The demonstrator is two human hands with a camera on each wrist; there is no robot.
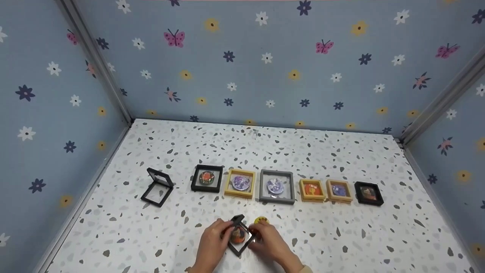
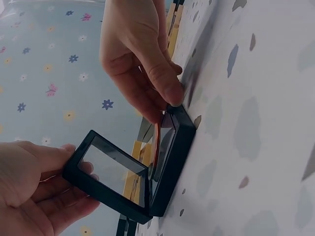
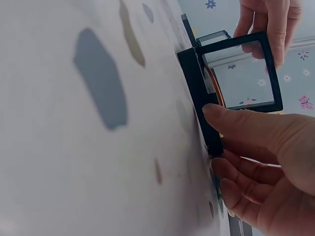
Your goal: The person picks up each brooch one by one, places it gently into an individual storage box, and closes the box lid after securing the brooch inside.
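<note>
On a speckled table (image 1: 151, 242), near its front edge, the left hand (image 1: 212, 246) pinches the raised lid of a small black frame box (image 1: 239, 236), fingers curled on the lid's rim. The box lies between both hands, an orange disc (image 1: 238, 235) inside it. The right hand (image 1: 271, 244) grips the box's base, thumb pressed on its edge.

Head view high, facing down; wrist views close, sideways at tabletop, sharing black frame (image 2: 162, 162).
</note>
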